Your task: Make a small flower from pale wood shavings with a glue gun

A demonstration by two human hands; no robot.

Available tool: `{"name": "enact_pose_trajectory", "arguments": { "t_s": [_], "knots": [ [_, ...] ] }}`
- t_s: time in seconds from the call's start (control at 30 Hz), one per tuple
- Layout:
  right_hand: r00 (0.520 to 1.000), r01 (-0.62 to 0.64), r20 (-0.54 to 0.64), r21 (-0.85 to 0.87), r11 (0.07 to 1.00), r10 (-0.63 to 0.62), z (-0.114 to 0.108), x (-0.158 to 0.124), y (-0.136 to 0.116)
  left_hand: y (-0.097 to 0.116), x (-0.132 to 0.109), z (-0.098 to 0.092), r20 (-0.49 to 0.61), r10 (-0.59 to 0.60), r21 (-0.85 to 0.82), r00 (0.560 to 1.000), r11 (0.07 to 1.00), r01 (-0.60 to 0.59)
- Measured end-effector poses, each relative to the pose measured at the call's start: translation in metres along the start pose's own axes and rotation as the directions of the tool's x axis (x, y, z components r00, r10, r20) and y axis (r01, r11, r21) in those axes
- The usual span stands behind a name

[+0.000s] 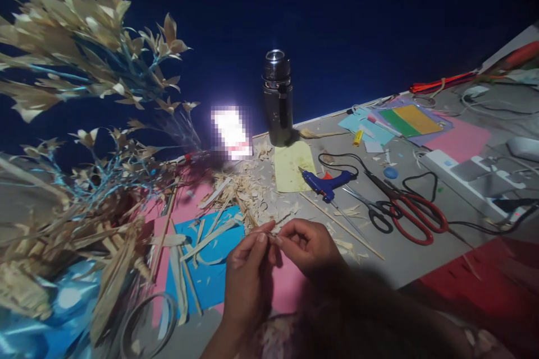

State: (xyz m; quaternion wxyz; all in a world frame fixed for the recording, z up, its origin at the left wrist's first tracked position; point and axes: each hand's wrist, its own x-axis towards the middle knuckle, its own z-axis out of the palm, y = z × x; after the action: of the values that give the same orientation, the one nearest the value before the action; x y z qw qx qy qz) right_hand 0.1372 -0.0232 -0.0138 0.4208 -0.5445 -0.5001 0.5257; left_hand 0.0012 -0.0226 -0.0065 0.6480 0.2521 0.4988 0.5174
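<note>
My left hand [248,269] and my right hand [307,244] meet above the pink sheet [290,286], fingertips pinched together on a thin pale straw strip [273,231]. Both hands are closed on it. Just beyond them lies a heap of straw shavings [244,188] over a blue paper sheet [214,269]. Branches of dried straw leaves on blue stems [84,73] rise at the left. A blue glue gun [326,182] lies beyond my right hand.
Red-handled scissors [415,210] and black scissors [374,213] lie at the right with a thin wooden stick [341,224]. A steel flask [278,98] stands at the back beside a yellow sheet [292,165]. Coloured papers [404,120], a power strip [467,176] and cables sit far right.
</note>
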Motion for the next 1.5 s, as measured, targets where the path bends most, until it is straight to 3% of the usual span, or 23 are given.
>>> {"name": "enact_pose_trajectory", "arguments": {
  "t_s": [0.1, 0.27, 0.4, 0.53, 0.77, 1.07, 1.3, 1.4, 1.5],
  "knots": [
    [0.996, -0.072, -0.044, 0.022, 0.997, 0.073, -0.002, 0.001, 0.002, 0.009, -0.003, -0.008, -0.015, -0.043, -0.018, 0.999, 0.999, 0.042],
    [0.992, -0.097, -0.072, 0.096, 0.991, 0.104, -0.003, 0.003, 0.003, 0.017, -0.008, -0.018, 0.107, -0.170, 0.138, 0.980, 0.978, 0.155],
    [0.994, -0.095, -0.030, 0.172, 0.981, 0.101, 0.000, 0.000, -0.004, 0.018, -0.005, -0.004, 0.051, -0.166, 0.003, 0.985, 0.986, 0.166],
    [0.997, -0.071, 0.034, 0.224, 0.972, 0.065, 0.002, -0.002, -0.007, 0.016, -0.001, 0.007, 0.094, -0.181, -0.036, 0.979, 0.982, 0.185],
    [0.996, -0.056, 0.078, 0.224, 0.973, 0.040, 0.004, 0.001, 0.001, 0.007, -0.001, 0.004, 0.051, -0.159, -0.049, 0.986, 0.986, 0.161],
    [0.989, -0.120, 0.111, 0.212, 0.970, 0.098, 0.004, 0.002, 0.003, 0.007, -0.002, 0.005, 0.049, -0.164, -0.107, 0.985, 0.980, 0.168],
    [0.988, -0.144, 0.076, 0.204, 0.968, 0.131, 0.005, 0.000, -0.002, 0.001, 0.004, 0.002, 0.018, -0.257, -0.230, 0.966, 0.939, 0.254],
    [0.985, -0.164, 0.096, 0.215, 0.963, 0.147, 0.003, -0.001, -0.006, 0.002, 0.005, 0.002, -0.005, -0.287, -0.274, 0.958, 0.922, 0.275],
    [0.971, -0.214, 0.163, 0.290, 0.933, 0.173, 0.001, -0.001, -0.006, 0.002, 0.007, 0.000, 0.040, -0.287, -0.296, 0.957, 0.911, 0.286]
  ]
}}
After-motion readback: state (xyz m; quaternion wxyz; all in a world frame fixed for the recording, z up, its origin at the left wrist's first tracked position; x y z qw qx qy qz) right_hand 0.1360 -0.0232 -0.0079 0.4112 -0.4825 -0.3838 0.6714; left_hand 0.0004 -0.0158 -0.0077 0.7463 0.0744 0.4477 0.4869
